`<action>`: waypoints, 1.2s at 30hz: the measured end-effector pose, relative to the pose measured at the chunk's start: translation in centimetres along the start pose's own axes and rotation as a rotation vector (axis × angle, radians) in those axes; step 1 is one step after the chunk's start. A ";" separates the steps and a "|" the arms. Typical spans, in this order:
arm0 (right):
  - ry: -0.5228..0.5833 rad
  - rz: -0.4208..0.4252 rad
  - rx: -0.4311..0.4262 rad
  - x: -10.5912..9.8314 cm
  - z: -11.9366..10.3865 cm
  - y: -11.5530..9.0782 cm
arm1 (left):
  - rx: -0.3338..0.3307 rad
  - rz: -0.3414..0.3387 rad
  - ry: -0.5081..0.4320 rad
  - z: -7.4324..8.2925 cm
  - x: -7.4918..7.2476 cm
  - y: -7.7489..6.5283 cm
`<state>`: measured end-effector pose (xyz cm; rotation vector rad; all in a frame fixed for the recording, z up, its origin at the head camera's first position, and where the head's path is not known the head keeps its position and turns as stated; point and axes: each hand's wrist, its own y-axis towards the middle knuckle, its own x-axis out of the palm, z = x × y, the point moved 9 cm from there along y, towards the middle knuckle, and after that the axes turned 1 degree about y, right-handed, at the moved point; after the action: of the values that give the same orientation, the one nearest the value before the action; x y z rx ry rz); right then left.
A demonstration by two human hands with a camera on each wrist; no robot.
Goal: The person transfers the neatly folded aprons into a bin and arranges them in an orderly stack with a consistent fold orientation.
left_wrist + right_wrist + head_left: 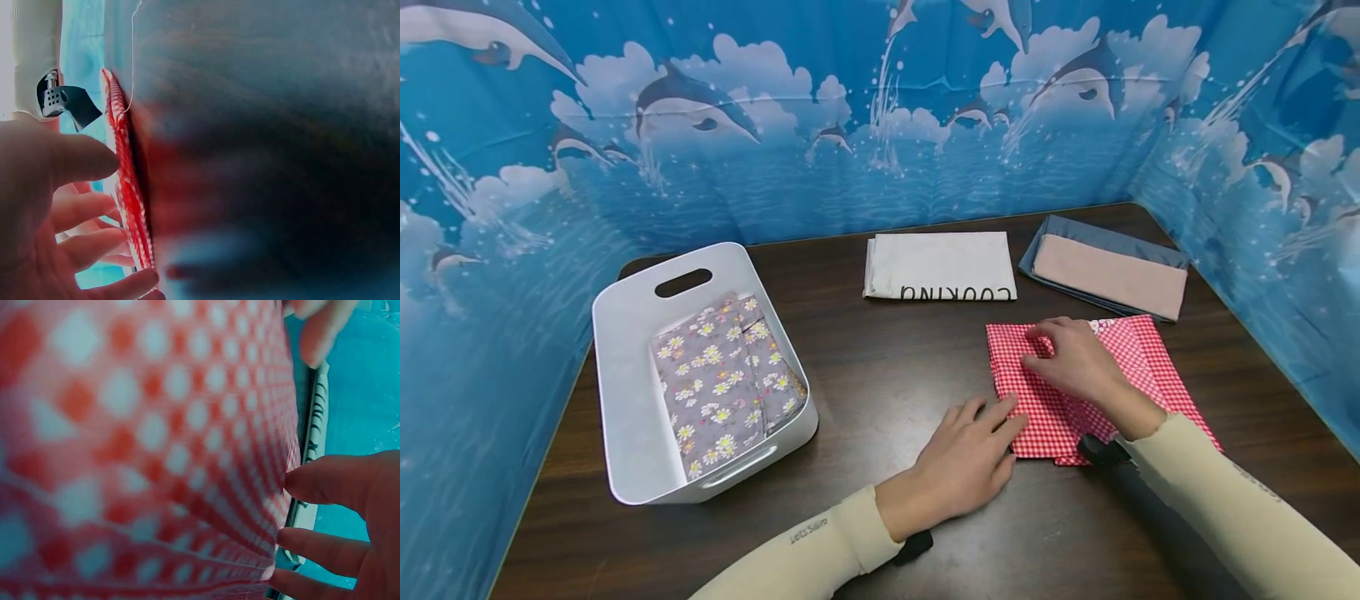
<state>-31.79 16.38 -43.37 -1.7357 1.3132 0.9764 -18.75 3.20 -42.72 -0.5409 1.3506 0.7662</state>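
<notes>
A folded red-and-white checked cloth [1033, 421] lies flat on the right side of the table, a patterned patch showing along its far edge. My left hand [958, 467] is at the cloth's left edge, its fingers spread and their tips at the border. On top of the same cloth, my right hand [1078, 362] rests its fingertips, with thumb and fingers apart. The right wrist view shows those fingertips touching the checked fabric [187, 425], with no fold pinched between them. Seen from the left wrist, the cloth [130, 194] is a thin stack beside the fingers.
A white bin [625, 400] at left holds a folded grey daisy-print cloth [718, 392]. Toward the back lie a folded white cloth [943, 262] with black lettering and a blue-grey cloth [1101, 237] under a beige-pink one [1108, 271]. A dolphin-print curtain [820, 183] surrounds the dark table [865, 358].
</notes>
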 end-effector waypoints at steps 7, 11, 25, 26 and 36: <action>-0.021 -0.014 0.001 0.4 0.3 0.2 | 0.002 -0.108 0.026 0.1 0.8 -0.3; -0.027 -0.018 -0.018 0.4 -0.1 0.2 | 0.008 -0.136 0.050 0.2 0.9 -0.4; 0.011 -0.039 -0.153 1.7 -3.4 -0.4 | 0.027 -0.064 0.066 0.7 -0.6 -1.5; 0.021 -0.036 -0.155 1.6 -3.4 -0.5 | 0.024 -0.043 0.066 0.5 -0.8 -1.3; -0.093 -0.022 -0.002 -1.5 1.5 -1.3 | -0.092 -0.057 0.034 -2.9 -0.9 0.5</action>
<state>-31.04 18.64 -42.53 -1.6825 1.2322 1.0340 -21.05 1.28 -42.30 -0.6652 1.3308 0.7778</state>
